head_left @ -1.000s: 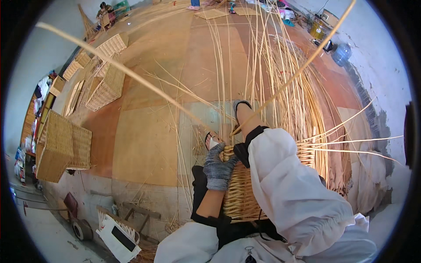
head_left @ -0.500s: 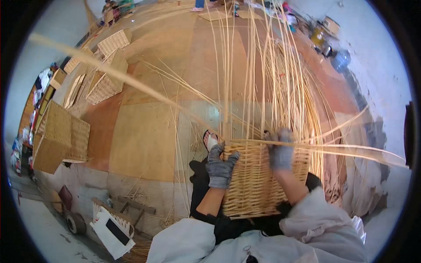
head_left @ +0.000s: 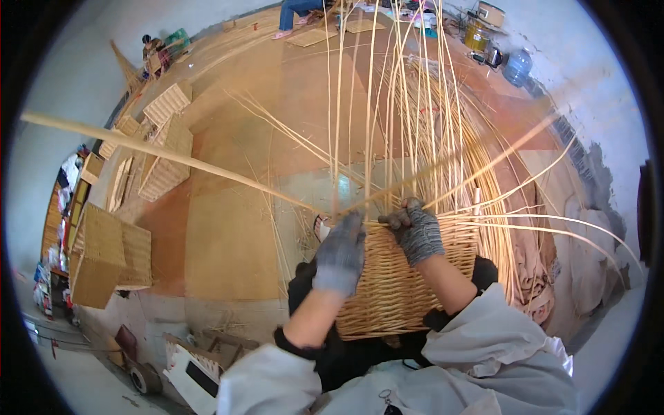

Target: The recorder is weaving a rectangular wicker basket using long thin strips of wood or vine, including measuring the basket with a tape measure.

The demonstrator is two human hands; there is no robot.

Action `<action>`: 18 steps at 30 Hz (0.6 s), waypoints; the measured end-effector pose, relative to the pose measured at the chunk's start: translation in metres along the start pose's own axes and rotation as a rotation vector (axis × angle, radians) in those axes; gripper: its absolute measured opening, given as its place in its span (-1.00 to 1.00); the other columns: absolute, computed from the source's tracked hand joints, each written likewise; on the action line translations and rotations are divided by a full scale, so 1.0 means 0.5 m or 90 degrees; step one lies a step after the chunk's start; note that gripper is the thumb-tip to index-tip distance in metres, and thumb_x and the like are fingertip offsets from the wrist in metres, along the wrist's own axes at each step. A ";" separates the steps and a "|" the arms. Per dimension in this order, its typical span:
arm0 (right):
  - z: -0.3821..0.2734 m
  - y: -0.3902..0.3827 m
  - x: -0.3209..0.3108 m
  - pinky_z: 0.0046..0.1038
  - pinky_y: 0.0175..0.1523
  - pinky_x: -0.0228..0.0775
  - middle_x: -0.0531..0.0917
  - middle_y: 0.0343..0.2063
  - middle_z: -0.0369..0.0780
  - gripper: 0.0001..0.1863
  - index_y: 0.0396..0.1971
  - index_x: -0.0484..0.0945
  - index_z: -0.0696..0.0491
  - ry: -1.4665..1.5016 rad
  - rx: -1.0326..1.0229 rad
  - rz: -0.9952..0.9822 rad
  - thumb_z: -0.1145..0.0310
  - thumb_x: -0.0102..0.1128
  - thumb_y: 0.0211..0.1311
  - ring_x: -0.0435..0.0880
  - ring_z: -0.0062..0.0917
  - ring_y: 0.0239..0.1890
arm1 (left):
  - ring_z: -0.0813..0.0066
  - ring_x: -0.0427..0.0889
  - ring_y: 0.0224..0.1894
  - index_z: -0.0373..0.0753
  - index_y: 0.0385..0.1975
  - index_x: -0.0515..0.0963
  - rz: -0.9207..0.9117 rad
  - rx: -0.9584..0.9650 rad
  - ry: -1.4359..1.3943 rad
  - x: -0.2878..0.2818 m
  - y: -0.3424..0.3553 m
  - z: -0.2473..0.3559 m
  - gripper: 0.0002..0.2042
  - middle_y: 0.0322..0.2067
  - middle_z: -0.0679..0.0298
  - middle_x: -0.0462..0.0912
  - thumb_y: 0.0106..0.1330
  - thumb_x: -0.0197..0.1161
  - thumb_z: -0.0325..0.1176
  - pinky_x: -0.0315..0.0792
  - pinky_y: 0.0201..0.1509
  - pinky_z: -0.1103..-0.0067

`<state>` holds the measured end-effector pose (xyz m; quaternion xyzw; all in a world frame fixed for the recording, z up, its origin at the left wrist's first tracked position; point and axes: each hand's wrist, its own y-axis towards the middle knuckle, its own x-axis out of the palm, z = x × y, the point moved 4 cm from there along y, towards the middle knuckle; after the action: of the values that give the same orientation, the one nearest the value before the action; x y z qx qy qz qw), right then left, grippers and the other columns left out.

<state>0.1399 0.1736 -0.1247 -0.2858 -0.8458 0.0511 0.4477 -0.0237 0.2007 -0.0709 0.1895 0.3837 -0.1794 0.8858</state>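
Observation:
A woven wicker panel (head_left: 377,290) lies over black cloth in my lap, with long pale rods (head_left: 337,138) rising from its top edge and others fanning out to both sides. My left hand (head_left: 339,256), in a grey knit glove and blurred, is closed at the panel's top left; its fingertips and what they hold are unclear. My right hand (head_left: 418,235), gloved alike, grips rods on the top edge, a little right of my left. A thick rod (head_left: 159,152) slants out leftward from near my left hand. Part of a sandalled foot (head_left: 320,228) shows behind it.
A large bundle of rods (head_left: 494,263) lies on the right. Wicker baskets (head_left: 97,263) stand at left, near cluttered shelves (head_left: 66,194). A seated person (head_left: 153,55) is at back left, another person's legs (head_left: 297,12) at the back. A water bottle (head_left: 519,66) and kettle stand by the right wall.
Since half a second ago my right hand has moved leftward along the top edge, closer to my left hand. A rod now sweeps blurred toward the upper right. The view has shifted slightly.

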 end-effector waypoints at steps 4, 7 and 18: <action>-0.006 -0.005 -0.014 -0.10 -0.04 0.35 0.41 -0.63 -0.26 -0.89 -0.48 0.35 0.05 -0.005 0.060 -0.056 0.38 -0.01 0.23 0.45 -0.35 -0.50 | 0.11 0.49 -0.07 -0.29 -0.06 0.43 -0.543 -0.301 -0.120 0.012 0.130 -0.063 -0.58 -0.07 -0.03 0.47 0.13 0.19 -0.19 0.36 0.05 0.44; -0.053 0.019 -0.046 -0.13 -0.03 0.39 0.46 -0.52 -0.22 -0.92 -0.48 0.33 0.05 -0.132 0.078 0.008 0.46 -0.03 0.21 0.53 -0.30 -0.38 | 0.17 0.55 -0.14 -0.29 -0.16 0.51 -0.514 -0.204 0.061 0.035 0.141 -0.112 -0.52 -0.17 0.04 0.55 0.06 0.20 -0.02 0.40 -0.04 0.38; -0.086 0.217 0.155 -0.47 -0.31 0.43 0.48 -0.52 -0.21 -0.41 0.23 0.07 0.01 -0.717 -0.299 -0.099 0.50 -0.08 0.16 0.49 -0.48 -0.47 | 0.11 0.57 -0.23 -0.26 -0.24 0.57 -0.287 -0.304 0.136 0.087 0.140 -0.171 -0.57 -0.29 0.04 0.60 0.04 0.21 -0.02 0.41 -0.06 0.43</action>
<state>0.1877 0.2978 -0.0797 -0.2431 -0.9594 -0.0265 -0.1406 -0.0159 0.2940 -0.1438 -0.0951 0.5375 -0.2549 0.7982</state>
